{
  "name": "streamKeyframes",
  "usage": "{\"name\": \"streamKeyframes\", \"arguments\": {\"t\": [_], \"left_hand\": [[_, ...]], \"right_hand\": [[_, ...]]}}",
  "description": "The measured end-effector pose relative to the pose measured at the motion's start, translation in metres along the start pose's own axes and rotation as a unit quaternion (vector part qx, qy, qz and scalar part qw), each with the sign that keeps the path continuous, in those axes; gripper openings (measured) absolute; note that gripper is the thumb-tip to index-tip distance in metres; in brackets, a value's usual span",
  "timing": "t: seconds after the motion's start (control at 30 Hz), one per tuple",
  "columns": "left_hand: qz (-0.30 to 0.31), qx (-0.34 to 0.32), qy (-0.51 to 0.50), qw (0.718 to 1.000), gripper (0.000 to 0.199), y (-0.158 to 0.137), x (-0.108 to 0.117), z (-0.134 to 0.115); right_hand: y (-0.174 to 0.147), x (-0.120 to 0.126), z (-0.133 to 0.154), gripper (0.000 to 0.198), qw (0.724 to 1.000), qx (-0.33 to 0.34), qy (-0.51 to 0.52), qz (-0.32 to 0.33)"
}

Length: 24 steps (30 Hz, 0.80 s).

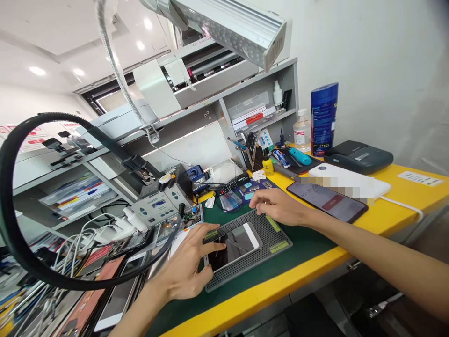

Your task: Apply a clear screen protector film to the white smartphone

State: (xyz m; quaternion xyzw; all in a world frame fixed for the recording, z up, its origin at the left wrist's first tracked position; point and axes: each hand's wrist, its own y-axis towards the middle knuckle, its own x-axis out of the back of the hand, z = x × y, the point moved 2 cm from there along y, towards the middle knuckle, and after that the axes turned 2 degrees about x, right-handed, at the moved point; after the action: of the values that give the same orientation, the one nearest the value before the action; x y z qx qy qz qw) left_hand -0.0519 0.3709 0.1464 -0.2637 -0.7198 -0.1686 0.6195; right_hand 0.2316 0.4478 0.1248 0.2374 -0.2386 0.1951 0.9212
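Note:
A white-framed smartphone (235, 245) with a dark, glossy screen lies face up on a grey perforated mat (270, 243). My left hand (191, 262) grips its left end: the thumb is at the near edge, the index finger presses on the glass, and the other fingers reach toward the far side. Above the mat's far edge, my right hand (277, 206) is held with bent fingers, apart from the smartphone. Whether anything is in those fingers is hidden.
A second phone (326, 201) showing a timer lies right, beside a white device (351, 180) with a cable. Behind stand a yellow bottle (268, 164), tools and a control box (159, 206). A black flexible hose (14, 234) loops at left, above piled phones and cables. A lamp (231, 28) hangs overhead.

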Motion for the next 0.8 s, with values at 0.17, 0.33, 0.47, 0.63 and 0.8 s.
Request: {"name": "streamKeyframes", "arguments": {"t": [0.17,0.33,0.47,0.63,0.8], "left_hand": [[0.0,-0.002,-0.001,1.0,0.066,0.005,0.001,-0.002],[0.0,-0.008,-0.002,1.0,0.066,0.008,0.001,-0.004],[0.001,-0.009,0.0,1.0,0.067,0.009,0.0,-0.005],[-0.006,-0.021,-0.001,1.0,0.067,0.012,-0.001,-0.005],[-0.002,-0.021,-0.001,1.0,0.068,0.015,0.0,-0.007]], "right_hand": [[0.001,-0.001,-0.001,0.02,1.0,0.001,-0.002,0.002],[0.0,-0.001,-0.001,0.02,1.0,0.002,-0.003,0.002],[0.0,0.0,0.0,0.02,1.0,0.004,-0.005,0.002],[0.0,0.0,0.0,0.021,1.0,0.006,-0.004,0.006],[0.0,-0.001,-0.001,0.019,1.0,0.007,-0.006,0.005]]}}
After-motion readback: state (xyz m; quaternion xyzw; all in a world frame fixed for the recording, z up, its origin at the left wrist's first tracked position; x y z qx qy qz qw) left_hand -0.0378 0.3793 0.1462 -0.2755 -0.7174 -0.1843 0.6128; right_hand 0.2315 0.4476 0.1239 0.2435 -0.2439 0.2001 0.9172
